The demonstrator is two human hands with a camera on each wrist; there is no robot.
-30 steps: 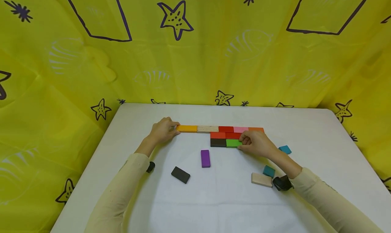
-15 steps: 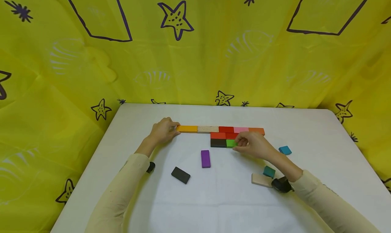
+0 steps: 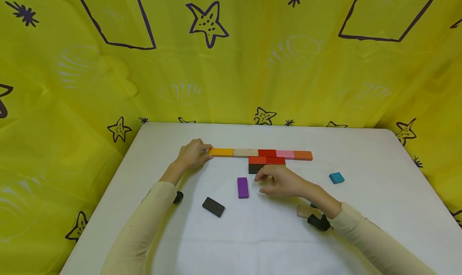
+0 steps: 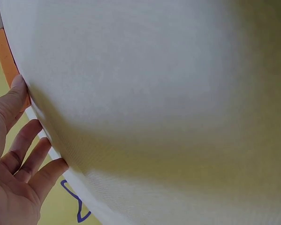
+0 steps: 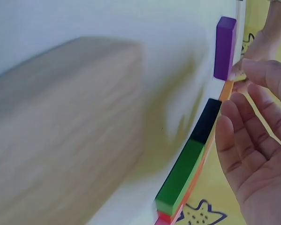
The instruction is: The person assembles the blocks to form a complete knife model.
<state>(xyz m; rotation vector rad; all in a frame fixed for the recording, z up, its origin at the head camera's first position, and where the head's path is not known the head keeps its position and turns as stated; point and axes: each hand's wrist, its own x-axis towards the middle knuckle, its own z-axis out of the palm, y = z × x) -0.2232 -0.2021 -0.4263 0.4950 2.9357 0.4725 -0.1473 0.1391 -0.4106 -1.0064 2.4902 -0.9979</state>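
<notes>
At the left end of the long row, my left hand point(image 3: 193, 152) pinches a yellow-orange wooden block point(image 3: 221, 152) between thumb and index finger, the other fingers touching the table. My right hand point(image 3: 283, 181) holds nothing; its fingers are loosely bent with the thumb apart. Just left of its fingertips lies a purple block point(image 3: 243, 187). Behind the hand, two red blocks point(image 3: 276, 160) touch the row, with a black block point(image 3: 256, 168) in front. A green block point(image 5: 180, 176) beside the black one shows in the right wrist view but is mostly hidden by the hand in the head view.
The row continues with a pale wooden block point(image 3: 245, 152), a red, a pink point(image 3: 285, 154) and an orange block point(image 3: 302, 155). Loose blocks lie around: a dark one point(image 3: 213, 207), a blue one point(image 3: 337, 178) and a beige one point(image 3: 304, 211). A yellow curtain point(image 3: 231, 74) hangs behind.
My right hand has left the green block and moved left and toward me, close to the purple block, with its fingers spreading apart. The left hand has stayed put.
</notes>
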